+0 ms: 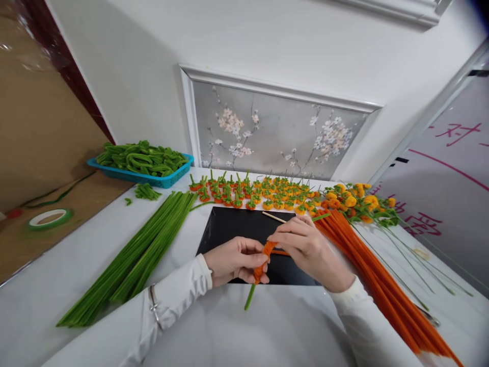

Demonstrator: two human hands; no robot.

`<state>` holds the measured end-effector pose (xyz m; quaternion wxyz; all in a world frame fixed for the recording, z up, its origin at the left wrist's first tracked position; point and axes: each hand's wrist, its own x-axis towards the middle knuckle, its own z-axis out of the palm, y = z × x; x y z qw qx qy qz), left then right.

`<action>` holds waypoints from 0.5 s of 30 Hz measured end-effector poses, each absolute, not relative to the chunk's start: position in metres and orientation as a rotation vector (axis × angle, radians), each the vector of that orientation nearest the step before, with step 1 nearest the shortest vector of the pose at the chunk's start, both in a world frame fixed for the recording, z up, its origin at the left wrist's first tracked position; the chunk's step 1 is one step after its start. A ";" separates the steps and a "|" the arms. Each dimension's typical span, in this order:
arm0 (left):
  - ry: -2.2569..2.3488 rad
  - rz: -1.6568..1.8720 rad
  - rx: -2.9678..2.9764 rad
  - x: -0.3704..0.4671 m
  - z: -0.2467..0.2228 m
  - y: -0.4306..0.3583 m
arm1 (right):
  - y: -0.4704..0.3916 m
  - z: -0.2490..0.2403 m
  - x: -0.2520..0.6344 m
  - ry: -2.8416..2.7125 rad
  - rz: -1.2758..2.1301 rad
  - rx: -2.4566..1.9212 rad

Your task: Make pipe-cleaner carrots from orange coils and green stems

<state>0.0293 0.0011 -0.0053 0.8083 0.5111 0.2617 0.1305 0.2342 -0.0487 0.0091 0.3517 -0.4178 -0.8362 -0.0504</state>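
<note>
Left hand (236, 260): pointing inward, grip pinching the orange fuzzy strip (268, 248), which I am seeing above the black mat (233, 224). Right hand (308, 247): arching palm-down, grip pinching the strip's upper end.

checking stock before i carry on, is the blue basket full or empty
Full, it seems: green loops pile above the rim of the blue basket, though its bottom is hidden.

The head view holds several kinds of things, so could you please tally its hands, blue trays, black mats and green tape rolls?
Hands, left hand and right hand: 2
Blue tray: 1
Black mat: 1
Green tape roll: 1
Total: 5
</note>
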 end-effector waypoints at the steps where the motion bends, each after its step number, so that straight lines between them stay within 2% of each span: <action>1: 0.548 0.284 1.083 0.030 -0.006 0.001 | -0.049 0.010 0.233 -2.162 -0.120 -1.078; 15: 0.644 0.320 1.059 0.031 0.004 -0.001 | -0.049 0.013 0.236 -2.165 -0.116 -1.133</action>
